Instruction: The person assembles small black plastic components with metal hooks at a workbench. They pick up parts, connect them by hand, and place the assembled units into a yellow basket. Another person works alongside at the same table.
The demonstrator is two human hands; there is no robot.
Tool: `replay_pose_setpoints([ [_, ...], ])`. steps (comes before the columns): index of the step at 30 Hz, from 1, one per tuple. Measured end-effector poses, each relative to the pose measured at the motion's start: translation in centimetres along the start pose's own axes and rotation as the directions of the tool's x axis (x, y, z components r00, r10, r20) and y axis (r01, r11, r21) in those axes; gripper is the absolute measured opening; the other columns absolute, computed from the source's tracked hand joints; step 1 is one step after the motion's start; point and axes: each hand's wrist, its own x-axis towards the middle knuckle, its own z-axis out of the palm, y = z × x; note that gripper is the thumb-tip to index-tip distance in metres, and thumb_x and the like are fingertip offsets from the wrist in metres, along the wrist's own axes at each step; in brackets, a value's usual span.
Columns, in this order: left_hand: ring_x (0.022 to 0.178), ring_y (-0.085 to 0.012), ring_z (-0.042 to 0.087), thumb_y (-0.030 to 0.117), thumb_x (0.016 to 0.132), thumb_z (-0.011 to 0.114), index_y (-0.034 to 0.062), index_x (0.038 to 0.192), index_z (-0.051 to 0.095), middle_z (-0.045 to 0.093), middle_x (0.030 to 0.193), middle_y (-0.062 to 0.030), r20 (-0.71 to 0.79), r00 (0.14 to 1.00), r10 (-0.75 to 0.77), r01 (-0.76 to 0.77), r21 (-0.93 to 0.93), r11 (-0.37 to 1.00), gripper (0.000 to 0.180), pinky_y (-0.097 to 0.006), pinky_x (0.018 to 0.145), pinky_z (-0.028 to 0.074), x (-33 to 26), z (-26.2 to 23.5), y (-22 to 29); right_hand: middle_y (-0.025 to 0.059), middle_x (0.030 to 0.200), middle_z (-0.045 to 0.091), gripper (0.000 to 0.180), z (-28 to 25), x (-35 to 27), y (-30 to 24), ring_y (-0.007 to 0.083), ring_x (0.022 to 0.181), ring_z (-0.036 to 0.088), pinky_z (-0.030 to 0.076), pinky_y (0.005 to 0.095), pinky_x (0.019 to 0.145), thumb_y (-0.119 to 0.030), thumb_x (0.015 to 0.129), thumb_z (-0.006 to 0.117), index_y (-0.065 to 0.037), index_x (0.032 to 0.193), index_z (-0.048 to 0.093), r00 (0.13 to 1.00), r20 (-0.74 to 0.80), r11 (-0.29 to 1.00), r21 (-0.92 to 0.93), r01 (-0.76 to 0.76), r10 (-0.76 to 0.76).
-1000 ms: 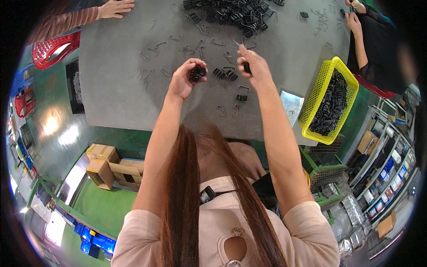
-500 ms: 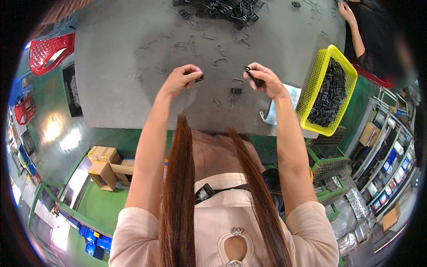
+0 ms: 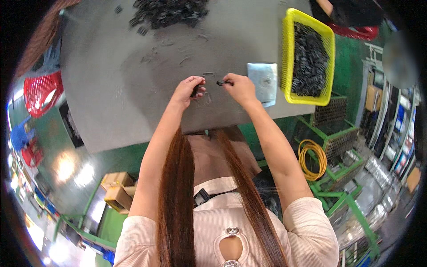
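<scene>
My left hand is closed on a small black plastic piece above the near part of the grey table. Facing it, my right hand pinches a slim black piece with a rounded tip, which points toward the left hand. A narrow gap separates the two hands. Thin wire hooks lie between and beyond them, one hook just past the fingertips. My fingers partly cover both held pieces, and blur hides their detail.
A pile of black pieces covers the table's far side. To the right are a flat light-blue packet and a yellow basket full of black pieces. Another person's arm shows at top right. A red chair stands left.
My hands have come closer together, the right hand swinging in toward the left. The whole view has turned and shifted, moving the pile and basket leftward and up in the picture.
</scene>
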Motion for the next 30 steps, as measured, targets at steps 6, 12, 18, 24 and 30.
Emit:
replay_pose_setpoints([
  [6, 0.09, -0.0189, 0.06, 0.028, 0.086, 0.061, 0.0026, 0.119, 0.052, 0.06, 0.105, -0.0084, 0.309, 0.935, 0.175, -0.197, 0.042, 0.98, 0.043, -0.033, 0.074, 0.052, 2.7, 18.8, 2.5, 0.0081, 0.085, 0.068, 0.022, -13.6, -3.8, 9.1, 0.0154, 0.074, 0.063, 0.049, 0.0294, 0.07, -0.018, 0.078, 0.067, -0.004, 0.095, 0.067, 0.859, -0.489, 0.966, 0.257, -0.027, 0.154],
  [12, 0.131, -0.0379, 0.029, 0.018, 0.085, 0.057, 0.0059, 0.129, 0.042, 0.039, 0.135, -0.0192, 0.277, 0.46, 0.844, -0.718, 0.674, 0.17, 0.048, -0.047, 0.108, 0.023, 1.1, 22.3, 1.0, 0.0207, 0.126, 0.05, 0.058, -19.5, -4.8, 15.9, 0.0343, 0.117, 0.045, 0.036, 0.0403, 0.1, -0.031, 0.08, 0.067, -0.001, 0.126, 0.048, 0.664, -0.733, 0.988, 0.069, -0.139, 0.145],
  [18, 0.142, -0.0294, 0.003, 0.03, 0.09, 0.049, 0.0225, 0.143, 0.028, 0.014, 0.152, -0.0063, 0.514, 0.589, 0.624, -0.368, 0.858, -0.359, 0.058, -0.062, 0.108, 0.001, 2.7, 6.7, -9.5, 0.0136, 0.122, 0.045, 0.044, -14.9, -4.0, 13.3, 0.0248, 0.108, 0.05, 0.05, 0.0328, 0.085, -0.011, 0.082, 0.064, -0.009, 0.125, 0.051, 0.664, -0.711, 0.97, 0.223, -0.1, 0.231],
  [24, 0.142, -0.0261, 0.004, 0.038, 0.094, 0.037, 0.0198, 0.145, 0.024, 0.014, 0.153, -0.0014, 0.244, 0.583, 0.775, -0.047, 0.962, -0.267, 0.056, -0.06, 0.108, -0.003, 9.0, 3.5, 1.6, 0.0107, 0.12, 0.046, 0.039, -11.7, -0.9, 3.9, 0.0208, 0.107, 0.05, 0.052, 0.0283, 0.078, -0.001, 0.082, 0.06, -0.009, 0.12, 0.054, 0.777, -0.628, 0.981, 0.129, 0.146, -0.034],
  [30, 0.14, -0.0233, 0.014, 0.037, 0.092, 0.039, 0.0163, 0.142, 0.03, 0.025, 0.149, 0.0013, -0.036, 0.397, 0.917, 0.204, 0.978, -0.05, 0.055, -0.061, 0.109, 0.004, 8.2, -8.0, 5.6, 0.0091, 0.113, 0.052, 0.041, -7.8, 1.8, -1.9, 0.0191, 0.098, 0.054, 0.052, 0.0269, 0.074, 0.006, 0.078, 0.059, -0.009, 0.116, 0.056, 0.838, -0.481, 0.938, 0.081, 0.336, -0.259],
])
